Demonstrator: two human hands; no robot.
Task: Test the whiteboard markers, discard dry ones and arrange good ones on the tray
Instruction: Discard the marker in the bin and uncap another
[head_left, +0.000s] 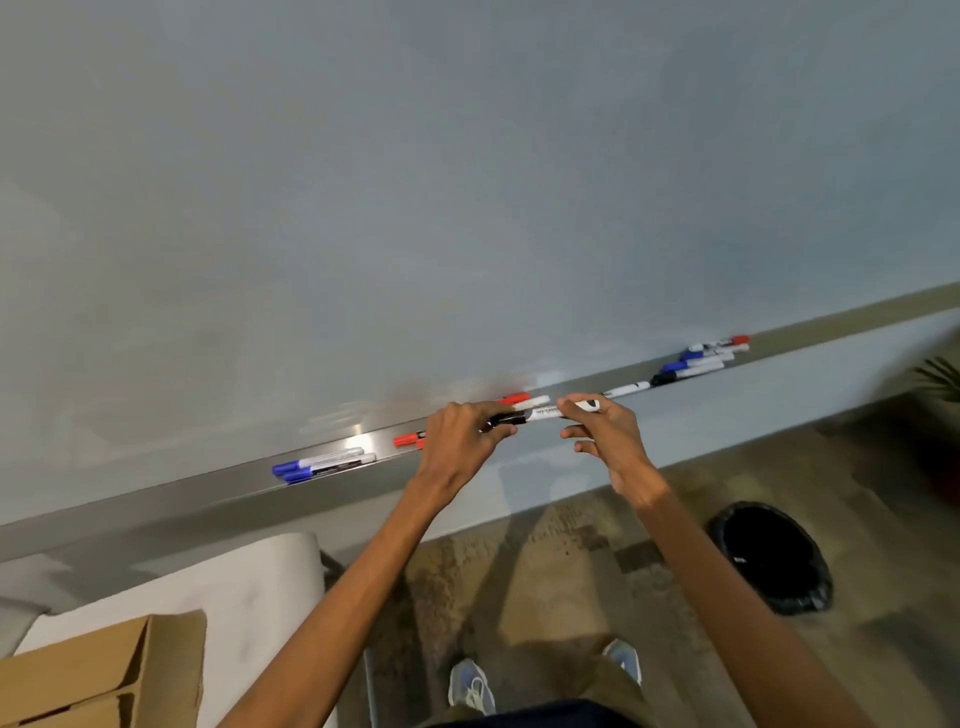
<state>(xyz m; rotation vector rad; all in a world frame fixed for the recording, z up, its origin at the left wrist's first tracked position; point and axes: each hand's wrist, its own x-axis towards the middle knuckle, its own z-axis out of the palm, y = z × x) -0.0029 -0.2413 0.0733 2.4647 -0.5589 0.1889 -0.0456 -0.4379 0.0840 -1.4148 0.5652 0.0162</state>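
One marker (543, 413), long axis level, black-capped end pointing left, held just before the tray (208, 491). Left hand (457, 441) curled round that end; right hand (613, 441) pinches other end, lower fingers spread.

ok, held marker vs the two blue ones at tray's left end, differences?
Cap: held marker black, blue pair blue. Support: held marker gripped by left hand and right hand, off the tray; blue pair lies on it. Shared: white barrels.

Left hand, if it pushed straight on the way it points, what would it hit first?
Beyond the left hand, likely the red marker on the tray, then the whiteboard; depth is unclear.
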